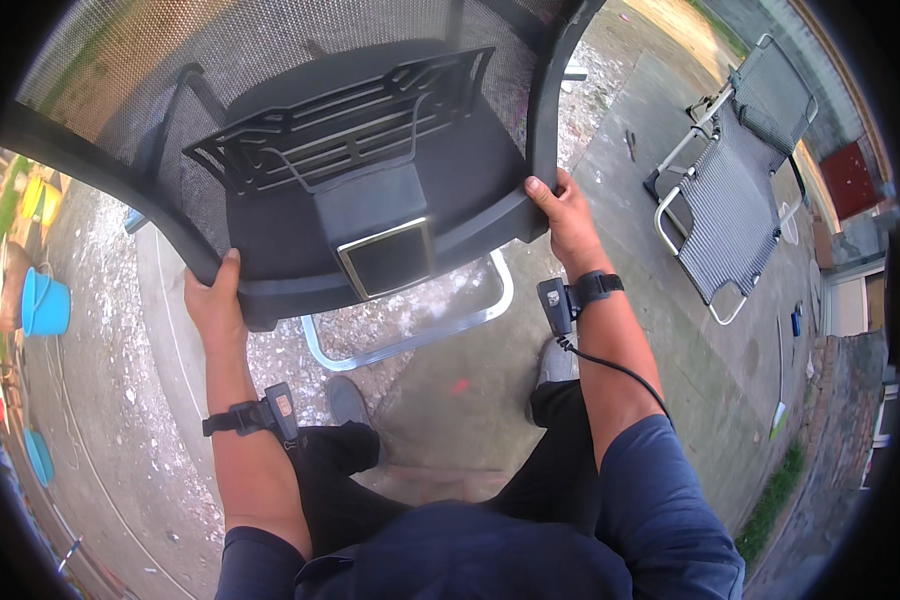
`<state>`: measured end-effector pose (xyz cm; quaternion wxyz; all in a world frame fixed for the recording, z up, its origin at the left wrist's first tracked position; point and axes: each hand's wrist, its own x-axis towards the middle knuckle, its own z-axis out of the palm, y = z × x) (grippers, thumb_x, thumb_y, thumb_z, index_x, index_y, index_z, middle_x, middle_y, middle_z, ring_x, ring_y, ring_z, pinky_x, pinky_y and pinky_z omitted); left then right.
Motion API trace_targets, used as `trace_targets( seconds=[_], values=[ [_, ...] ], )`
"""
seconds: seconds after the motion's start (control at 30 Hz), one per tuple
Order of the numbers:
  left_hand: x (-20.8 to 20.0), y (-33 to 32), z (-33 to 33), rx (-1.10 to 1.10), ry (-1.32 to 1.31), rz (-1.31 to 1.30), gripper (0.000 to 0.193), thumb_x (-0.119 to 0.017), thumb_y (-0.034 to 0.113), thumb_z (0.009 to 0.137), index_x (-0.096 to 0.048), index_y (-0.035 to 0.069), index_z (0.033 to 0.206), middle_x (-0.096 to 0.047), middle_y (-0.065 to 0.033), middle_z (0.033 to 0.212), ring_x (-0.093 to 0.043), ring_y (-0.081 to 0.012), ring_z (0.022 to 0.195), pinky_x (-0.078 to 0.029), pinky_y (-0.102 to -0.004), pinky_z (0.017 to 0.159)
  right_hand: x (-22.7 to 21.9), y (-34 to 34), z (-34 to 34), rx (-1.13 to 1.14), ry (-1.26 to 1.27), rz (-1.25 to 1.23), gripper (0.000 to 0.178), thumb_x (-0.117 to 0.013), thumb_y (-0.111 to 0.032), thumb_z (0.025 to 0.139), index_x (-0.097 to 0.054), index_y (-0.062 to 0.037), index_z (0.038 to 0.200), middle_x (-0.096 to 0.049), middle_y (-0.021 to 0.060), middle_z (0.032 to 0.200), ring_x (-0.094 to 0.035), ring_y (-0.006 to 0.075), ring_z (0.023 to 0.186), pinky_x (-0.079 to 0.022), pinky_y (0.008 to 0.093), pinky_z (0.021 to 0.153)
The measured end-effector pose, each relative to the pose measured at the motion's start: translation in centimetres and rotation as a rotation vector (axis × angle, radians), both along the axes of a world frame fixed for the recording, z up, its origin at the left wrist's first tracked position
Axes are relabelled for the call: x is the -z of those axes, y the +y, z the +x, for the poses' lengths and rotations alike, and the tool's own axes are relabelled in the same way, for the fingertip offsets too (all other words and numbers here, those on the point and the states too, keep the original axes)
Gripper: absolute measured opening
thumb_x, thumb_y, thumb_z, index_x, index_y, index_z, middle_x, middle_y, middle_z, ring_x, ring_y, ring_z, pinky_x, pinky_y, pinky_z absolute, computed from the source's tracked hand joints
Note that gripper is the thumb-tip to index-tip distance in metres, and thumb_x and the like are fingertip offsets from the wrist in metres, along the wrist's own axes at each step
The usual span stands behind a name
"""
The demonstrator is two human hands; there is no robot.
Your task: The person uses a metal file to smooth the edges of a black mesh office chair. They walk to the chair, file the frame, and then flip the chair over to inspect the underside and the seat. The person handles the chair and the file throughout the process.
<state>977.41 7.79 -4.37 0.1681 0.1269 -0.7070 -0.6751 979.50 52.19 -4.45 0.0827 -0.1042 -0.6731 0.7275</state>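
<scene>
In front of me is a large black frame with mesh stretched across it, which looks like a mesh-backed chair (pixel 480 245). A slotted black panel (pixel 355 130) and a silver-rimmed rectangular piece (pixel 385 260) sit at its middle. Below shows a bent silver tube base (pixel 410 345) near the ground. My left hand (pixel 217 295) grips the frame's lower left corner, thumb on top. At the lower right corner, my right hand (pixel 568 220) is closed round the edge the same way. The fingers under the frame are mostly hidden.
A grey folding lounger (pixel 735 190) stands on the concrete at the right. On the left are a blue bucket (pixel 46 302) and a blue basin (pixel 38 457). Pale rubble (pixel 140 330) is scattered over the ground. A brick wall edge (pixel 850 400) runs along the right.
</scene>
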Motion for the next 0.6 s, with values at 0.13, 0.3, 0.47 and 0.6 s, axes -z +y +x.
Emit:
trace_targets(
  seconds=[0.13,0.3,0.47,0.6],
  values=[
    [-2.1,0.5,-0.3,-0.014,0.039,0.062,0.032,-0.071,0.011,0.086,-0.061,-0.003,0.113,-0.063,-0.0053,0.094,-0.060,-0.0132,0.081,-0.050,-0.0273,0.072,-1.6,-0.3,-0.2,0.065,0.069,0.016,0.059,-0.081,-0.038,0.082,-0.058,0.0036,0.117,-0.064,0.0074,0.098,-0.060,0.0157,0.090,-0.048,0.0295,0.084],
    [-3.8,0.4,0.4,-0.014,0.006,0.093,0.031,-0.073,0.013,0.086,-0.062,-0.003,0.111,-0.063,-0.0059,0.093,-0.060,-0.0131,0.079,-0.050,-0.0264,0.070,-3.2,-0.4,0.4,0.074,0.090,-0.006,0.063,-0.083,-0.032,0.080,-0.055,0.0085,0.120,-0.066,0.0148,0.104,-0.065,0.0194,0.092,-0.052,0.0310,0.083],
    [-6.6,2.0,1.7,-0.023,0.004,0.103,0.031,-0.074,0.015,0.085,-0.062,-0.004,0.107,-0.063,-0.0054,0.091,-0.058,-0.0121,0.077,-0.048,-0.0257,0.068,-5.4,0.2,2.2,0.105,0.093,0.028,0.064,-0.083,-0.033,0.080,-0.056,0.0095,0.118,-0.066,0.0152,0.103,-0.065,0.0191,0.091,-0.052,0.0306,0.082],
    [-7.5,1.8,2.7,0.002,-0.030,0.135,0.034,-0.074,0.017,0.086,-0.061,-0.005,0.109,-0.064,-0.0065,0.092,-0.060,-0.0130,0.076,-0.049,-0.0257,0.068,-7.9,0.1,4.0,0.139,0.092,0.085,0.063,-0.083,-0.034,0.080,-0.057,0.0099,0.117,-0.066,0.0149,0.101,-0.065,0.0190,0.089,-0.052,0.0302,0.081]
  ],
)
